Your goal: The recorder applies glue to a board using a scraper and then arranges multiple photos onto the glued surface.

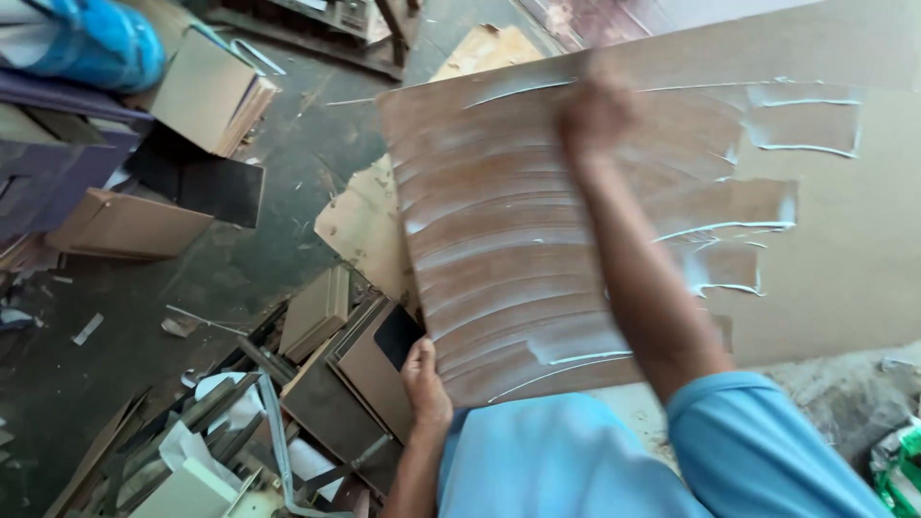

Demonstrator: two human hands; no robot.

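Woodworking or furniture workshop, rough and cluttered. Dark concrete floor (192,278) scuffed, littered with chips and paper scraps. Offcuts of board (125,225) and laminate-faced panels (211,91) lie stacked and scattered at left. A heap of cut strips and small boards (326,384) sits beside the work surface. Large brown sheet (537,249) smeared with streaks of white glue (576,345), laid over a wider plain board (844,269). Sawdust along the near edge.

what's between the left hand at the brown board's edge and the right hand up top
In the head view, only the glue-streaked brown board lies between the left hand and the blurred right hand.
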